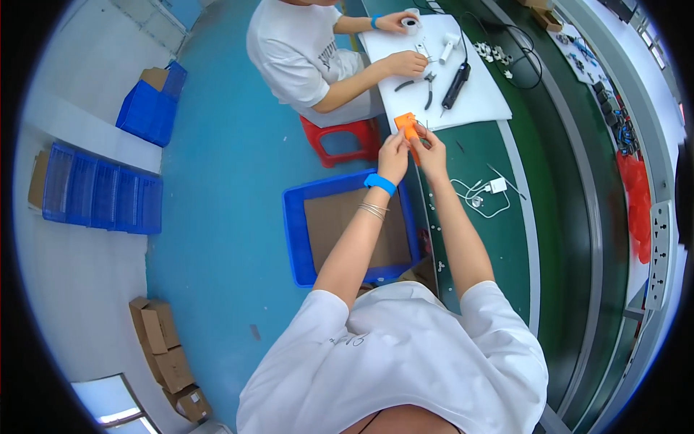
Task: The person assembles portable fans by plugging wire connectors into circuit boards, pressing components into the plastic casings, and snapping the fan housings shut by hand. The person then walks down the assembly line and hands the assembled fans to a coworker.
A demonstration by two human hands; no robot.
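Observation:
An orange plastic piece [406, 124], its exact kind too small to make out, is gripped between both my hands at the near edge of the white work mat. My left hand [393, 156], with a blue band on its wrist, closes on its lower left side. From the right, my right hand [431, 153] pinches the same piece, and a thin dark line sticks out by its fingers. Beyond them on the white mat [481, 101] lie a black electric screwdriver [456, 87], cutting pliers [429, 91] and a white handheld part [449, 49].
A co-worker [303, 61] sits at the far left, hands on small parts. A white charger with cable [496, 186] and a thin rod lie on the green bench. Below left stands a blue bin [295, 239] beside a red stool [340, 142]. Small white parts [494, 55] lie beyond the mat.

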